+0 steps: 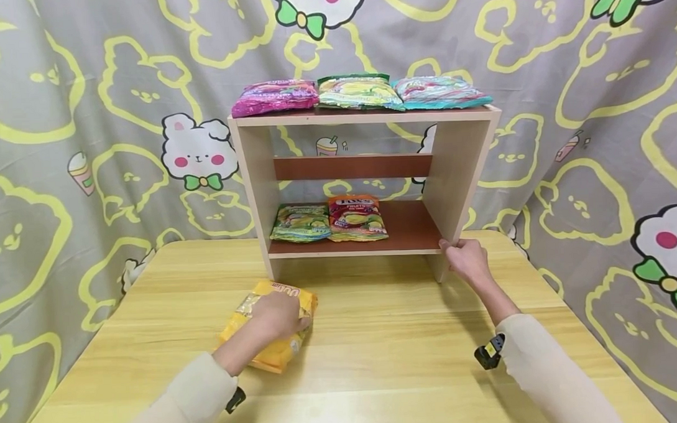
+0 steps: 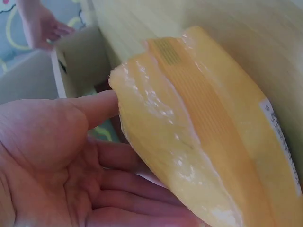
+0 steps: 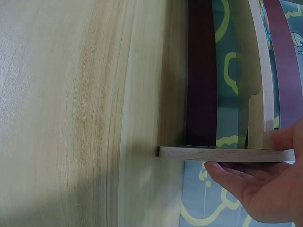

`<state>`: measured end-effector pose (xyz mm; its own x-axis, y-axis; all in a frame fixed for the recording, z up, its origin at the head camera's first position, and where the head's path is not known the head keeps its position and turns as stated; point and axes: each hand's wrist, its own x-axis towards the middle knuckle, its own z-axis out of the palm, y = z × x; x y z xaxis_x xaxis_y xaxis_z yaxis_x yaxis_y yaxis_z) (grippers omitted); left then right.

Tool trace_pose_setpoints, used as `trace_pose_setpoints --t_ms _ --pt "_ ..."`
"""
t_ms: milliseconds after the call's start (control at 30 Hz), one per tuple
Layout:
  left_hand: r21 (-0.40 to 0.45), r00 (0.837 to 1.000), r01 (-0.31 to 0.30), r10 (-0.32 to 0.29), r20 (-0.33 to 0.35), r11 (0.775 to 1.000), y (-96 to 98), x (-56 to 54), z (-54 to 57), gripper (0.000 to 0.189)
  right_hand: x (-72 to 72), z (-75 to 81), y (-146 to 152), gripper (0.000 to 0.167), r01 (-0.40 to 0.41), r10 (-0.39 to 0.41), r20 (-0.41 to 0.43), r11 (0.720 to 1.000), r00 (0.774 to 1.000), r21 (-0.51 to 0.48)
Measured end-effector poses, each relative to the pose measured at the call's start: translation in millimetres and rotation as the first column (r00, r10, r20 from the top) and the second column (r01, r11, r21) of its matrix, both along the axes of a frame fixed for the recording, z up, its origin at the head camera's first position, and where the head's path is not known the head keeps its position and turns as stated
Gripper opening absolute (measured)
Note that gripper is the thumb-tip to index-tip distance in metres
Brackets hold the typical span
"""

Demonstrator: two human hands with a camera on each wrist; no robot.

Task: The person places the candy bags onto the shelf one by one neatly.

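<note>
A yellow snack bag [image 1: 273, 360] is in my left hand [image 1: 276, 314], low over the table to the left of the small wooden shelf [image 1: 463, 170]. In the left wrist view the thumb lies at one edge of the bag [image 2: 189, 127] and the fingers go behind it; its back seam faces the camera. My right hand [image 1: 467, 258] grips the shelf's right side panel near the lower board. The right wrist view has the thumb on one face of that panel [image 3: 208, 154] and the fingers [image 3: 232, 177] on the other.
On the lower board stand a green candy bag [image 1: 301, 224] and a red candy bag [image 1: 357, 218], side by side. Along the top lie a pink bag [image 1: 277, 98], a green-yellow bag [image 1: 359, 94] and a teal bag [image 1: 442, 94]. A patterned curtain [image 1: 321, 50] hangs behind the table [image 1: 376, 334].
</note>
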<state>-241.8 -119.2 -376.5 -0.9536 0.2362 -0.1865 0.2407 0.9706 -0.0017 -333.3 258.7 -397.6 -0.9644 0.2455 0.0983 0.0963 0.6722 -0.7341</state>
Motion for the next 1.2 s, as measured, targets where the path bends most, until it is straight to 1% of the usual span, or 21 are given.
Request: trace_pose_setpoints --t_ms 167,367,433,567,633,800,933,1000,1100,1200 --pt "-0.006 1.0 0.018 -0.018 -0.007 1.0 20.1 -1.0 -8.4 0.047 -0.7 -0.5 -0.2 0.049 0.001 -0.001 0.002 1.0 1.0 0.003" --pt "-0.008 0.995 0.081 -0.081 -0.052 0.997 41.9 -1.1 -18.4 0.048 -0.9 -1.0 -1.1 0.05 0.002 -0.002 0.003 1.0 1.0 0.002" --pt "-0.006 0.992 0.103 -0.103 -0.069 0.995 49.3 -0.4 -19.4 0.049 -0.8 -1.0 -1.1 0.05 0.004 -0.004 0.005 1.0 1.0 0.002" --pt "0.021 0.988 0.128 -0.125 -0.087 0.992 64.6 1.4 -20.5 0.048 -0.5 -0.9 -1.0 0.051 0.011 -0.011 0.009 1.0 1.0 0.006" --pt "0.031 0.988 0.13 -0.127 -0.091 0.991 71.9 1.9 -21.4 0.047 -0.4 -0.8 -1.0 0.051 0.01 -0.01 0.012 1.0 1.0 0.006" --pt "0.006 0.985 0.132 -0.13 -0.11 0.991 86.0 0.7 -25.2 0.048 0.1 -0.6 -1.1 0.051 0.011 -0.011 0.009 1.0 1.0 0.0" --pt "0.0 0.985 0.127 -0.126 -0.121 0.992 91.0 -0.7 -27.9 0.048 0.0 -0.8 -0.9 0.051 0.015 -0.015 0.003 1.0 1.0 -0.003" --pt "-0.002 0.983 0.137 -0.137 -0.121 0.991 90.5 -1.5 -28.4 0.049 -0.3 -1.2 -0.4 0.051 0.013 -0.013 0.004 1.0 1.0 -0.003" --pt "0.032 0.984 0.16 -0.157 -0.085 0.987 85.8 -3.3 -24.8 0.05 -0.7 -1.9 0.2 0.051 0.011 -0.011 0.002 1.0 1.0 -0.003" --pt "0.093 0.982 0.186 -0.183 -0.034 0.978 76.8 -7.6 -16.5 0.051 -0.8 -2.6 0.8 0.05 0.011 -0.011 -0.004 1.0 1.0 -0.001"
